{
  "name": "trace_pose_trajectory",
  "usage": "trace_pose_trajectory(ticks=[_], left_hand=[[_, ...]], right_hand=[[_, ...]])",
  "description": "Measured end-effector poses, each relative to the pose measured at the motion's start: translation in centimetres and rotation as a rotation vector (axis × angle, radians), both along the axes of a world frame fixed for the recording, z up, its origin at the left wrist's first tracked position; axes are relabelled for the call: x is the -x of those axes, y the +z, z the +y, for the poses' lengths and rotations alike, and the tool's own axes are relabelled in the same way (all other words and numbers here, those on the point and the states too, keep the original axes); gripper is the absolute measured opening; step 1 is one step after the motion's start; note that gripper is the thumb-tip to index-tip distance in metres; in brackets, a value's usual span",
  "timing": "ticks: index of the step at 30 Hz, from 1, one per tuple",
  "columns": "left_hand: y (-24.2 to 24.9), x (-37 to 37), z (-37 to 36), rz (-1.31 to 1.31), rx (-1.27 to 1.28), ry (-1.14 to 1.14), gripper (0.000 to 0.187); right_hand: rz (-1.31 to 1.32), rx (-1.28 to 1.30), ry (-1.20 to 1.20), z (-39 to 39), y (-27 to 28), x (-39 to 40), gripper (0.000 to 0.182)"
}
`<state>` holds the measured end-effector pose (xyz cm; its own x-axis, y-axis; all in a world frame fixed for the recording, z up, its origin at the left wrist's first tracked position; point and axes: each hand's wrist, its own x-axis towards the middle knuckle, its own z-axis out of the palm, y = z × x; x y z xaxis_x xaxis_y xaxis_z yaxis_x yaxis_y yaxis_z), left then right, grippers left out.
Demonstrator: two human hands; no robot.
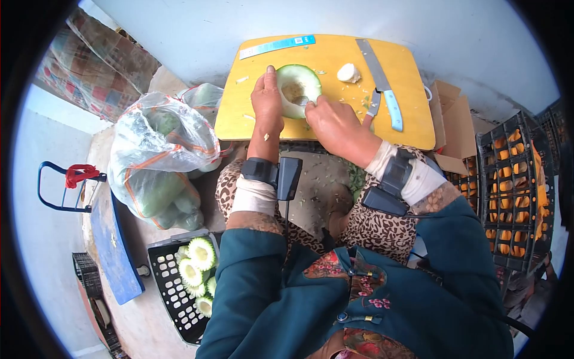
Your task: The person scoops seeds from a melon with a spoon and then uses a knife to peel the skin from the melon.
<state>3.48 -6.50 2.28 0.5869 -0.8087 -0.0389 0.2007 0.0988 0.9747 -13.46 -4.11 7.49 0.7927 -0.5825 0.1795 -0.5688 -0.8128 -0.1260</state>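
Observation:
A hollowed piece of pale green melon (308,76) lies on the yellow table, its opening facing up and brownish inside. My left hand (267,103) grips its left side, thumb on the rim. At the right side of the opening, my right hand (342,127) is closed around a small metal tool (303,101); only its shiny end shows, so its kind is hidden. Right of the melon is a white chunk (348,73). Farther right lie a large knife (382,81) with a light blue handle and a smaller knife (373,105).
A blue-and-white strip (277,46) lies at the back of the yellow table (412,66). Plastic bags (158,161) of melons stand left. A black crate (173,287) holds several carved green-rimmed pieces. Right are a cardboard box (448,116) and black crates (514,197) with orange pieces.

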Motion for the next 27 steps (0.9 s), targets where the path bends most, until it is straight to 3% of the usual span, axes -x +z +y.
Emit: trace_pose_trajectory(ticks=[14,23,27], left_hand=[[0.3,0.5,-0.1,-0.007,-0.043,0.104,0.051],[-0.3,0.9,-0.3,-0.077,-0.018,0.125,0.051],[-1.0,0.5,-0.6,-0.098,-0.007,0.135,0.052]], right_hand=[[-0.234,0.087,-0.138,-1.3,-0.9,-1.7,0.014],[-0.088,-0.197,-0.148,-1.2,-0.1,-1.9,0.011],[-0.119,-0.141,-0.14,-0.2,0.2,-0.9,0.012]])
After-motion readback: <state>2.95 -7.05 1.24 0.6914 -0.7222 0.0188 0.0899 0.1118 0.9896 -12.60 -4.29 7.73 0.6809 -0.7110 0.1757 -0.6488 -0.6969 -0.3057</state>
